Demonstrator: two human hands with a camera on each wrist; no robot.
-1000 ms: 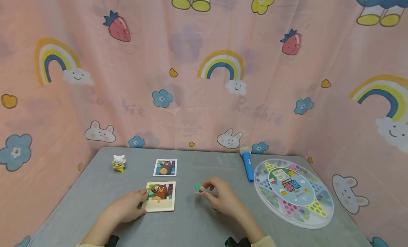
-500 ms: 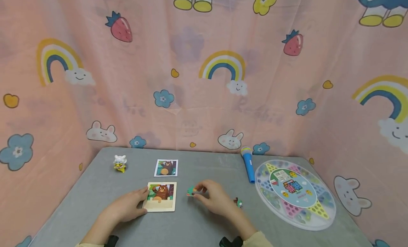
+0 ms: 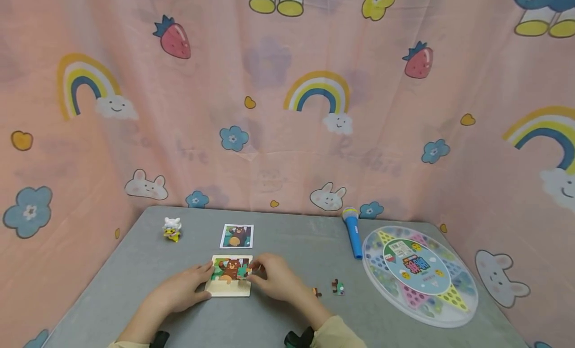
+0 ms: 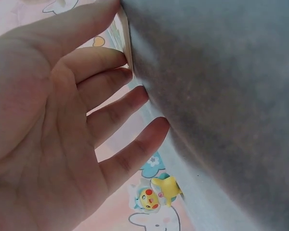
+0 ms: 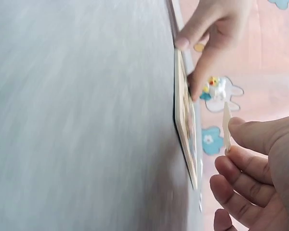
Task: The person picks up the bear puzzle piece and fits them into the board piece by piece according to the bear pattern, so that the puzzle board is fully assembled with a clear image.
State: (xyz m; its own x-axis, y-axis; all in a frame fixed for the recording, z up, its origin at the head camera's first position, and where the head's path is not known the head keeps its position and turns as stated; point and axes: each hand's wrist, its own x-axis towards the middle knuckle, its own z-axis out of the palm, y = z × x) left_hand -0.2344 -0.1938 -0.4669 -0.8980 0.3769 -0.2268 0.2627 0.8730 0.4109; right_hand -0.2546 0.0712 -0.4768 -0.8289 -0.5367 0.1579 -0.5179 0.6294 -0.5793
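A small square wooden puzzle board (image 3: 228, 289) with a bear picture lies mid-table in the head view; its bottom strip is bare wood. My left hand (image 3: 181, 289) rests at the board's left edge, thumb and fingertips touching it, fingers fairly straight in the left wrist view. Between thumb and index finger, my right hand (image 3: 279, 279) pinches a thin puzzle piece (image 5: 227, 127). The right wrist view shows that piece held edge-on, apart from the board. From the head it appears over the board's right side. Two loose puzzle pieces, one (image 3: 338, 287) green and brown, another (image 3: 317, 292) partly behind the right forearm, lie to the right.
Behind the board lies a bear picture card (image 3: 236, 236). A toy figure (image 3: 171, 229) stands at the back left. To the right are a blue toy microphone (image 3: 353, 235) and a round clear game board (image 3: 420, 308). A patterned pink curtain (image 3: 269, 153) hangs behind the table.
My right hand has moved left with the puzzle piece, from beside the board to over its right side. The loose pieces have come into view. The left hand stays at the board's edge.
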